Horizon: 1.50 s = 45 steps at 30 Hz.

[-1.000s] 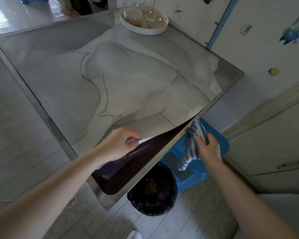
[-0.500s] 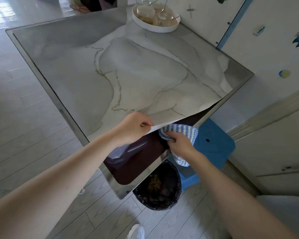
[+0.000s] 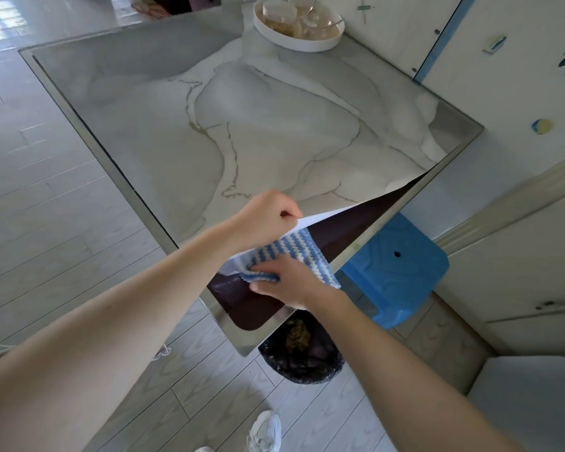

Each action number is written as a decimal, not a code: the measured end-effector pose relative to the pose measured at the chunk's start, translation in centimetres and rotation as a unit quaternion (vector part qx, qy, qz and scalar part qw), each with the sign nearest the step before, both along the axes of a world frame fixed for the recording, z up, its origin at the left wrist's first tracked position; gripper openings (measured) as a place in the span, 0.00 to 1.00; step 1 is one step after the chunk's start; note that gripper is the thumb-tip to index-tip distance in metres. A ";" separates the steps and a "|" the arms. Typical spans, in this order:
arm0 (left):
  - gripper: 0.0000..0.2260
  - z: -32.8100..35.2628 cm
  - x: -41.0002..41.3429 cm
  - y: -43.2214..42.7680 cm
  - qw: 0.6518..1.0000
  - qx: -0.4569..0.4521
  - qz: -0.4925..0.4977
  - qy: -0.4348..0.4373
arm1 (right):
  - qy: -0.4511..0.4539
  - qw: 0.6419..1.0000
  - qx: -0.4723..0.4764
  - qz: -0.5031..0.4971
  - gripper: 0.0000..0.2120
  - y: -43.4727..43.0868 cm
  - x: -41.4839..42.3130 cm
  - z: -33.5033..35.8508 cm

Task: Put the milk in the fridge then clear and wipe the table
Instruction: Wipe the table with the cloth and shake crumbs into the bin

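With the left hand [image 3: 265, 220] pinching up the cover's [image 3: 274, 125] near corner and the right hand [image 3: 291, 283] gripping the striped cloth [image 3: 294, 252] on the dark table [image 3: 242, 308] beneath, a hard tug could crease or tear the cover.

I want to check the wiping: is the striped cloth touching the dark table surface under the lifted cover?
Touching. The head view shows the striped cloth lying flat on the dark table surface, with the right hand holding it down and no gap.
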<state>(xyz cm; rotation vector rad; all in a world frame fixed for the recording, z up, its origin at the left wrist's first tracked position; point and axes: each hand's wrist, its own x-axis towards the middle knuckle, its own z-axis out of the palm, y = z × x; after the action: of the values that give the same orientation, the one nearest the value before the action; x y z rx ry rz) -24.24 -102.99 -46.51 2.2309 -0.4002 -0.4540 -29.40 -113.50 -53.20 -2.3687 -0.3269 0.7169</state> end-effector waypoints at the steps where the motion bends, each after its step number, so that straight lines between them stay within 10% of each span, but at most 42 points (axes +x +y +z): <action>1: 0.07 0.0 0.0 0.0 1.000 0.002 -0.003 0.001 | 0.000 1.000 0.000 0.011 0.12 0.7 -0.2 0.0; 24: 0.09 -0.5 -0.4 -0.2 1.000 -0.004 0.028 -0.009 | 0.130 0.953 -0.211 0.174 0.11 -1.6 -1.5 2.3; 34: 0.11 -2.3 -1.5 -1.3 0.999 0.043 0.029 -0.005 | 0.083 0.982 -0.087 -0.148 0.15 -11.9 -1.7 -0.9; 45: 0.10 -6.3 -5.0 -3.0 0.971 0.213 -0.100 -0.034 | 0.072 0.927 0.063 -0.364 0.13 -14.3 -4.4 -3.0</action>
<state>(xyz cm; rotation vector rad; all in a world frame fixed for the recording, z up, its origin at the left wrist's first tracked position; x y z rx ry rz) -29.22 -106.04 -52.82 2.6392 -0.6142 -0.6167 -33.83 -127.83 -56.15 -2.0688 0.5363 0.4774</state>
